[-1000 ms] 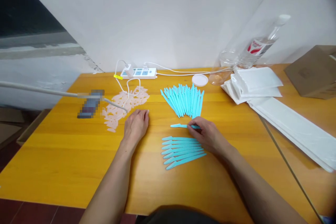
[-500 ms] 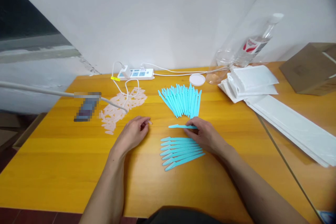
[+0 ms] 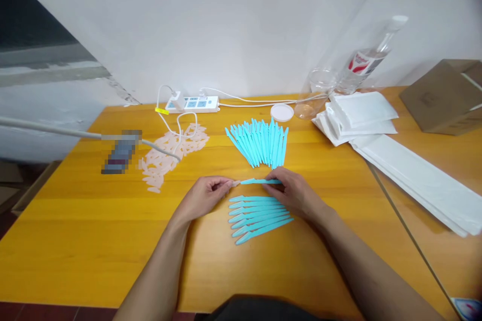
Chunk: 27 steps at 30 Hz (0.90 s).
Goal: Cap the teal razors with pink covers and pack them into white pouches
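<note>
Between the fingertips of my left hand (image 3: 209, 195) is a small translucent pinkish cover (image 3: 236, 183), at the left tip of a blue stick (image 3: 254, 181). My right hand (image 3: 291, 190) pinches that stick near its right end. Several blue sticks with pale tips (image 3: 259, 210) lie in a row just below it. Above my right hand, a fanned pile of blue sticks (image 3: 259, 143) rests on the table. A spread of loose pinkish covers (image 3: 161, 158) lies to the upper left.
A white power strip (image 3: 198, 104) with cables stands by the wall. Blurred dark phone-like object (image 3: 121, 153) at left. A round lid (image 3: 282, 112), clear jar (image 3: 311, 103), bottle (image 3: 363, 65), white packets (image 3: 414, 173) and cardboard box (image 3: 444, 98) are behind and right.
My left hand has moved right with the cover, bringing it to the tip of the blue stick. My right hand has stayed nearly still, holding the stick.
</note>
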Motion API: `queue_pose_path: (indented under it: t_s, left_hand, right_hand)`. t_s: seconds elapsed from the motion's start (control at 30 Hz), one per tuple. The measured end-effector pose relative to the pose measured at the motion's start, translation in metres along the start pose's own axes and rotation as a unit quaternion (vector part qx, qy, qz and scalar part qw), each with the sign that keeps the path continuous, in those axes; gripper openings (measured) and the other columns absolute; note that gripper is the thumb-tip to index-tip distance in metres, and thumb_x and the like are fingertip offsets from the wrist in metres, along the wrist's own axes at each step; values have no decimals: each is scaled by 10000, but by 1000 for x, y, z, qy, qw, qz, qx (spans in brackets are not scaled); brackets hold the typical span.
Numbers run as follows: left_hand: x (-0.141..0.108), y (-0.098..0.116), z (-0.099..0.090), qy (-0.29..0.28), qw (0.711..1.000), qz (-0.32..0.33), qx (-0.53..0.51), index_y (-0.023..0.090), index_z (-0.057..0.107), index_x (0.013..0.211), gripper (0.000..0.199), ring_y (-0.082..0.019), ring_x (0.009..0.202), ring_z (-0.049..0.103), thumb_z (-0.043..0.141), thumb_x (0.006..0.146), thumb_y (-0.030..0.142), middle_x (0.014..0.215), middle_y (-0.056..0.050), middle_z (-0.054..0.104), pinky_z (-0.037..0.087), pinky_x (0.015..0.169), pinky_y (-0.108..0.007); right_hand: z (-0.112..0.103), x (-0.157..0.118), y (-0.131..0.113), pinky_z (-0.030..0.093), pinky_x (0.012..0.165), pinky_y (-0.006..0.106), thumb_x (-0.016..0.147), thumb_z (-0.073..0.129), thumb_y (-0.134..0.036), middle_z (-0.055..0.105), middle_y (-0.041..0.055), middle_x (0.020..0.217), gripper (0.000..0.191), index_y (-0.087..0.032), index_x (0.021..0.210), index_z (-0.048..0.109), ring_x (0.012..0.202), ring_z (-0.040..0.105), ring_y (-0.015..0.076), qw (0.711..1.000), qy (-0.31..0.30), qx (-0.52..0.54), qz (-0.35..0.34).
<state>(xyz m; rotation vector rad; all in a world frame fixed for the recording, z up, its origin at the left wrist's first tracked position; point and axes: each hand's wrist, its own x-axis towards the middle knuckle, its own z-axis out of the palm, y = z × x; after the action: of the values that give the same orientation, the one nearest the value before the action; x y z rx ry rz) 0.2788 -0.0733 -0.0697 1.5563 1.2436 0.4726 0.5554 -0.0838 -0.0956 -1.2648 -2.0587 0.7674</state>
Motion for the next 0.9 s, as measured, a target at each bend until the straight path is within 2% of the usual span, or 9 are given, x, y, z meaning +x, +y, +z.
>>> queue_pose_path:
  t_s: [0.27, 0.43, 0.57, 0.67, 0.73, 0.8, 0.9]
  left_hand:
    - [4, -2, 11, -2, 999, 30, 14, 142, 732, 875, 405, -126, 672, 507, 521, 983, 471, 730, 18, 607, 374, 604, -223]
    - [7, 0, 20, 36, 990, 98, 94, 164, 744, 858, 343, -137, 700, 560, 517, 1001, 377, 768, -9, 645, 406, 618, -233]
    - [3, 3, 15, 59, 971, 155, 174, 199, 775, 937, 252, -154, 813, 618, 547, 990, 289, 869, -44, 678, 449, 695, -245]
    - [-2, 2, 7, 37, 963, 162, 210, 226, 780, 1002, 223, -164, 867, 630, 564, 983, 280, 907, -47, 675, 473, 740, -258]
    - [-5, 0, 3, 23, 964, 161, 208, 250, 758, 1126, 226, -168, 902, 638, 618, 958, 306, 988, -49, 681, 491, 775, -267]
    - [-7, -3, 0, 11, 966, 166, 197, 271, 713, 1241, 334, -175, 957, 641, 691, 912, 326, 1076, -51, 676, 503, 828, -277]
    - [-7, -6, -1, -13, 966, 174, 189, 289, 693, 1277, 411, -187, 1023, 634, 745, 870, 319, 1107, -46, 669, 501, 888, -289]
  right_hand:
    - [5, 1, -4, 491, 717, 277, 955, 608, -241, 642, 30, 866, 55, -202, 921, 626, 791, 621, 165, 1000, -2, 7, -19]
    - [14, 3, -10, 503, 737, 294, 957, 602, -213, 653, 48, 881, 41, -197, 924, 621, 812, 628, 180, 999, -2, -2, -49]
    - [18, 2, -12, 506, 791, 313, 968, 593, -213, 671, 56, 873, 98, -196, 889, 648, 849, 634, 191, 998, -1, -5, -70]
    - [15, 2, -11, 504, 820, 320, 971, 591, -223, 684, 63, 887, 125, -194, 880, 672, 873, 633, 194, 997, -5, -11, -80]
    - [10, 2, -10, 500, 801, 313, 964, 594, -224, 684, 60, 871, 136, -193, 867, 684, 857, 629, 191, 998, -1, -16, -67]
    - [3, 2, -7, 488, 752, 298, 960, 591, -234, 679, 48, 827, 159, -196, 844, 694, 806, 623, 182, 999, 16, -25, -35]
    - [-8, 3, 0, 458, 676, 280, 948, 599, -292, 671, 27, 758, 186, -199, 828, 708, 704, 607, 162, 995, 84, -47, 33]
